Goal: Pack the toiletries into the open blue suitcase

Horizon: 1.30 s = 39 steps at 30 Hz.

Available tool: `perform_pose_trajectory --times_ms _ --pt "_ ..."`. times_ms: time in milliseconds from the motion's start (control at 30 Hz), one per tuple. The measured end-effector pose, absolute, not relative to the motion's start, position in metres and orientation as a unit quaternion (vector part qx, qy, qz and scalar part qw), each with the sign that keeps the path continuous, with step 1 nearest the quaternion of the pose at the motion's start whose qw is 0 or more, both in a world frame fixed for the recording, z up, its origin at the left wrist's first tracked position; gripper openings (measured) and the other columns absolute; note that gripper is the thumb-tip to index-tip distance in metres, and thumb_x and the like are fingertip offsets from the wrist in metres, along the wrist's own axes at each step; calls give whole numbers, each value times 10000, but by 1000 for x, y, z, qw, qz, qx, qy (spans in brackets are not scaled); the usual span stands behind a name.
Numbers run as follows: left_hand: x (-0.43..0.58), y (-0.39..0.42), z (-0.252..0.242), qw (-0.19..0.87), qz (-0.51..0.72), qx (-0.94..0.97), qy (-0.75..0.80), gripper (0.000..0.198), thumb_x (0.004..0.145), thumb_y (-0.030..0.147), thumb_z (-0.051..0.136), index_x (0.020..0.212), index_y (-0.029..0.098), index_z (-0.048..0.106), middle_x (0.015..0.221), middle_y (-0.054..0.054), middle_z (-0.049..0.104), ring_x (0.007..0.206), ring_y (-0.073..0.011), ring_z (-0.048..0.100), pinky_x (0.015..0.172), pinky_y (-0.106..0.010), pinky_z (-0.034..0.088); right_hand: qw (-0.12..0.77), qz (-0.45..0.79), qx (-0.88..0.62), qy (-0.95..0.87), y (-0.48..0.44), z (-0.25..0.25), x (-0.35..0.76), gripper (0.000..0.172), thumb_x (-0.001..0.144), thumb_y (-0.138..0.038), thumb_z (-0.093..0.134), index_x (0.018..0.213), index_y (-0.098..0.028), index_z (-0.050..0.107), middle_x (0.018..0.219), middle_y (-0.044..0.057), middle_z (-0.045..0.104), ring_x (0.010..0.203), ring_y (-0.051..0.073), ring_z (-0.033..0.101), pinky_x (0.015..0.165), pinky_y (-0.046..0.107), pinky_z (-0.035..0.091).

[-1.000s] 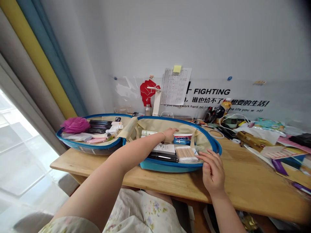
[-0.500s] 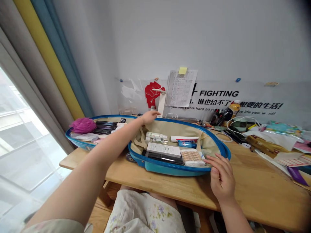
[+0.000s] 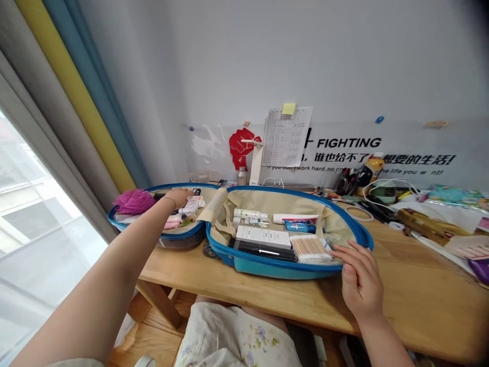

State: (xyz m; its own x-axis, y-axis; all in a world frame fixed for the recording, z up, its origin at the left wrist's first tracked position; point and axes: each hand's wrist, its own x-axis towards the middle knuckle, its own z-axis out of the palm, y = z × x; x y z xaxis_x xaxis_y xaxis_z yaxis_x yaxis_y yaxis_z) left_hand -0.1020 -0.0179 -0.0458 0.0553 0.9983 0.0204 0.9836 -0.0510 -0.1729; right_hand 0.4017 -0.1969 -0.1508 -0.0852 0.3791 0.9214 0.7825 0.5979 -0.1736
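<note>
Grip of left hand (image 3: pixel 176 197) unreadable, fingers hidden inside suitcase (image 3: pixel 267 265); right hand (image 3: pixel 361 279) spread on rim.

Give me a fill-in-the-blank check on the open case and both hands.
1. The left hand is over the ____ half of the case.
2. The right hand rests at the rim near the swabs and holds ____.
3. The case's shell is coloured ____.
4. The banner shows the English word ____.
Missing: left; nothing; blue; FIGHTING.
</note>
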Motion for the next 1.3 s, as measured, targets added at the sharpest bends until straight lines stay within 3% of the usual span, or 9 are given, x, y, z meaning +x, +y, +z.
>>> perform_pose_trajectory --times_ms 200,367,500,567,667,933,1200,1300 --pt "-87 -8 -45 82 89 -732 -670 283 842 183 528 1109 182 623 1170 -159 664 1098 -270 612 920 -352 457 537 -190 -415 -710 -197 -151 402 265 919 -222 410 983 -224 667 1020 75 692 1160 267 569 1037 520 385" --pt "-60 -10 -21 125 32 -733 -668 408 926 214 381 1301 93 484 1237 -228 577 1106 -304 607 923 -383 463 539 -187 -418 -707 -198 -151 401 271 922 -242 407 974 -230 672 1017 74 696 1153 271 578 1039 528 386" --pt "4 -6 -8 130 1 -801 -585 439 967 245 317 1389 176 417 1346 -145 499 1234 -254 521 1030 -338 401 540 -183 -425 -703 -198 -152 402 273 924 -262 411 963 -233 680 998 73 701 1144 272 583 1031 531 396" --pt "41 -2 -12 108 18 -839 -533 407 953 270 398 1348 234 484 1324 -93 526 1207 -233 539 1037 -313 396 538 -183 -427 -703 -198 -152 402 269 922 -264 416 961 -233 680 1000 70 702 1145 269 584 1036 528 394" --pt "85 4 -28 73 59 -867 -489 343 890 240 542 1228 222 596 1256 -89 581 1152 -234 575 1011 -310 418 535 -184 -425 -707 -198 -152 402 266 923 -255 414 967 -235 677 1011 64 701 1149 262 583 1040 518 390" --pt "107 15 -58 20 119 -864 -488 336 921 352 584 1193 155 574 1195 -88 605 1052 -217 602 912 -457 505 544 -181 -415 -706 -198 -152 402 262 922 -231 415 973 -234 672 1018 70 694 1152 262 573 1036 524 380" --pt "104 9 -55 0 94 -868 -487 223 905 335 586 1056 186 654 1157 -71 647 1048 -199 611 949 -400 479 545 -170 -420 -705 -197 -154 403 261 923 -254 417 972 -229 672 1012 74 696 1161 271 572 1036 537 388" --pt "87 7 -35 25 17 -865 -501 267 911 250 475 1100 264 662 1273 -15 615 1161 -176 566 1023 -283 413 541 -171 -421 -708 -197 -154 403 263 925 -254 418 983 -230 673 1017 77 694 1162 276 568 1027 542 395"
